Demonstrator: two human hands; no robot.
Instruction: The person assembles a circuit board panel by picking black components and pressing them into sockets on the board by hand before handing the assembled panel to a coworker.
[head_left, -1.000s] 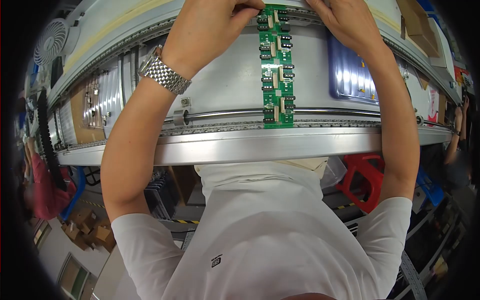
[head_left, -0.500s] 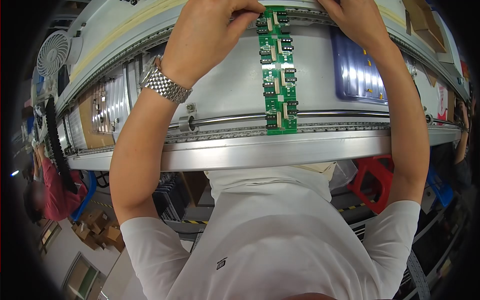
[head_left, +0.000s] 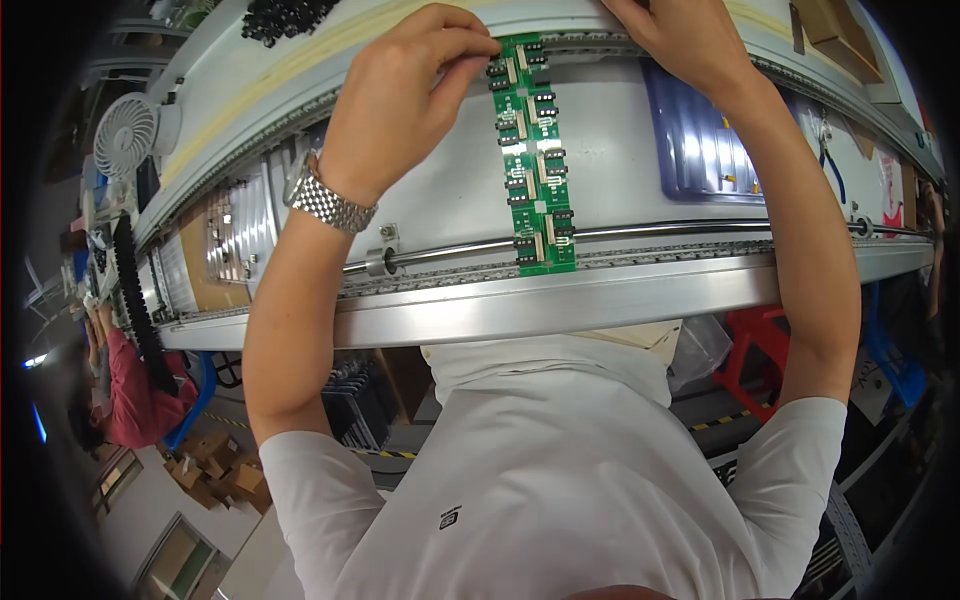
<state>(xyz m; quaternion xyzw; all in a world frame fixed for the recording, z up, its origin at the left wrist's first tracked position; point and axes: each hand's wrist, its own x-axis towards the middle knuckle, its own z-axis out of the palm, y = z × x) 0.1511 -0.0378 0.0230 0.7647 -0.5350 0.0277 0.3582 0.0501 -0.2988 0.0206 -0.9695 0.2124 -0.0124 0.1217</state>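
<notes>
The green circuit board [head_left: 530,150] lies between the two hands, a long narrow strip running from beside the left fingertips back toward the wearer's body. The hands are well apart. The left hand [head_left: 402,95] has thumb and forefinger bent toward each other at the board's far left corner; whether they are closed on anything is too small to tell. The right hand [head_left: 685,40] is beyond the strip's other side, its fingers cut off by the picture's edge, so its grip cannot be told. There is one such strip, in four repeated sections, each with two cream slotted connectors, eight in all, and small black rectangular sockets along both long edges. It spans a smooth grey worktop [head_left: 440,190] and crosses one polished round steel rod [head_left: 660,230], nearer the body than both hands. Nearest the body runs a brushed aluminium rail [head_left: 560,310]. Below the right hand sits one bluish translucent ribbed plastic tray [head_left: 663,140]. Right of that hand is one brown cardboard box [head_left: 835,40]. Left of the left hand stands one round white fan [head_left: 126,138]; beyond it, a heap of small glossy black parts [head_left: 285,18]. One linked metal watch [head_left: 335,207] circles the left wrist.
</notes>
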